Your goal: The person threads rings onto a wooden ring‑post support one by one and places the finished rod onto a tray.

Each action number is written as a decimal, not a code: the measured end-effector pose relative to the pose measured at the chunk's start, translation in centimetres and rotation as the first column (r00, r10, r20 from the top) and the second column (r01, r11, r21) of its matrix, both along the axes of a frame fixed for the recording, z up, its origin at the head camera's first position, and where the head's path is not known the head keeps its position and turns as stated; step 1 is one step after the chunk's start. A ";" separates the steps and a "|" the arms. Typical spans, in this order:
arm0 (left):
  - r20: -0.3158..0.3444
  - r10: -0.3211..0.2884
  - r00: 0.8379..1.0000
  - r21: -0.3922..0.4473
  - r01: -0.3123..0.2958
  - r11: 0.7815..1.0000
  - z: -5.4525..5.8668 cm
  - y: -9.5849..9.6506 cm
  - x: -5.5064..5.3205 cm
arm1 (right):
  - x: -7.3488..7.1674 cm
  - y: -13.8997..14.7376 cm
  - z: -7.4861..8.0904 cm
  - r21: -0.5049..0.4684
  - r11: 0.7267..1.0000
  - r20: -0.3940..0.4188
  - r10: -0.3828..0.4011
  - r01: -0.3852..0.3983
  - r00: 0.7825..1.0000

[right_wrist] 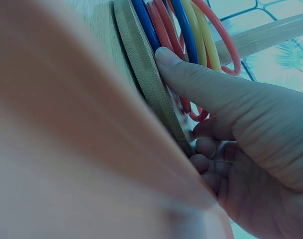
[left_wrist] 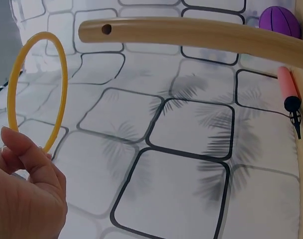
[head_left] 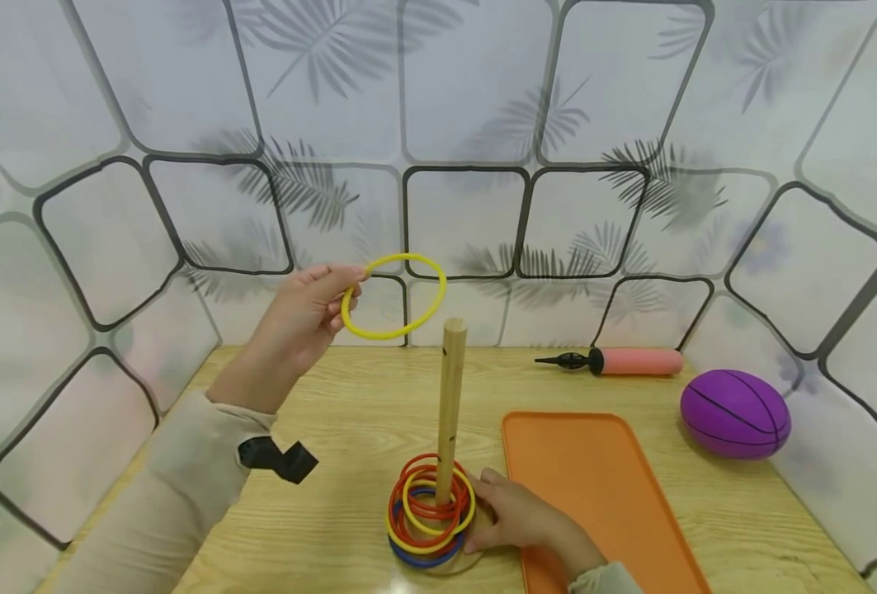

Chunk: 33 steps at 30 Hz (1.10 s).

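My left hand (head_left: 300, 318) is raised to the left of the wooden post (head_left: 450, 396), pinching a yellow ring (head_left: 382, 336) by its near side. The ring is tilted and held just above and left of the post's top. In the left wrist view, thumb and fingers meet at the lower part of the yellow ring (left_wrist: 12, 94). Several red, yellow and blue rings (head_left: 423, 565) lie stacked loosely around the post's foot. My right hand (head_left: 516, 516) grips the round wooden base (right_wrist: 141, 59) at its right edge, thumb close beside the stacked rings.
An orange tray (head_left: 587, 462) lies right of the post, its edge under my right forearm. Behind it is a pink hand pump (head_left: 638, 361) with a black nozzle. A purple ball (head_left: 735, 414) sits at the right. A patterned cloth (head_left: 468, 223) walls the wooden table.
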<state>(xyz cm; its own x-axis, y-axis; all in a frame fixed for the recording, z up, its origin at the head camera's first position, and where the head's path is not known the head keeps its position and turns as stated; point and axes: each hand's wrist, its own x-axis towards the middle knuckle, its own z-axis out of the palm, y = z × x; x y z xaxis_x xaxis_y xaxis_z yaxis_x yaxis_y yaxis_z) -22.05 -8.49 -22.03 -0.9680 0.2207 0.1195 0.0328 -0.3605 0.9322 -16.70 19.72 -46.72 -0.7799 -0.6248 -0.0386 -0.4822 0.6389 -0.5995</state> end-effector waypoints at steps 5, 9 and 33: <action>-0.007 -0.034 0.999 -0.046 0.033 0.998 0.2 1.3 0.6 | 0.1 0.0 0.2 -0.011 1.000 0.009 0.003 -0.003 1.000; -0.024 -0.066 0.998 -0.110 0.063 0.992 -0.2 2.3 1.0 | 0.2 0.0 0.2 -0.018 1.000 0.029 -0.002 0.003 1.000; -0.052 -0.115 0.992 -0.274 0.096 0.957 -6.3 4.2 3.4 | 0.0 0.1 -0.2 0.006 1.000 0.011 -0.015 0.015 1.000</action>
<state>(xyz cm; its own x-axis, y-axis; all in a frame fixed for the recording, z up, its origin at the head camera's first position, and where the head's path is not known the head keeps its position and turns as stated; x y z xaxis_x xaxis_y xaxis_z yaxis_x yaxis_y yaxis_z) -18.69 -4.29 -28.35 -0.9293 0.3542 0.1049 0.0740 -0.0998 0.9923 -16.69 19.77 -46.93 -0.7886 -0.6129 -0.0505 -0.4662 0.6493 -0.6009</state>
